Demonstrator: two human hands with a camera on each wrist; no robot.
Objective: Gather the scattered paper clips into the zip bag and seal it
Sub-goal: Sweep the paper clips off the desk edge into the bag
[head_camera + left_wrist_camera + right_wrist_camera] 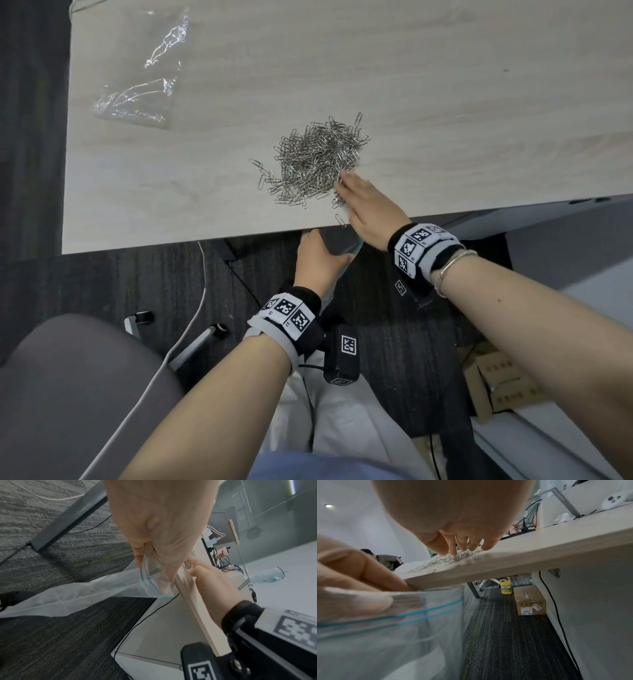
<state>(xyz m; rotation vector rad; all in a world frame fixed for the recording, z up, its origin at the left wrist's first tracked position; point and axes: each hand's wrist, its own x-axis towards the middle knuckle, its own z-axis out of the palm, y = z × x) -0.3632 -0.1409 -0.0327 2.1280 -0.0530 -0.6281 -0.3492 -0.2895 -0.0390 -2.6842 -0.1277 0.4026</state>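
We see shiny silver metal paper clips [317, 161] under the right hand's fingertips [346, 181], on a matt pale woodgrain table [445, 102]. The left hand [317, 258] pinches a clear glossy plastic zip bag [385, 635], blue-striped.

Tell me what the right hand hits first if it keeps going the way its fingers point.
The paper clips: the right hand already has its fingertips at the pile's near edge.
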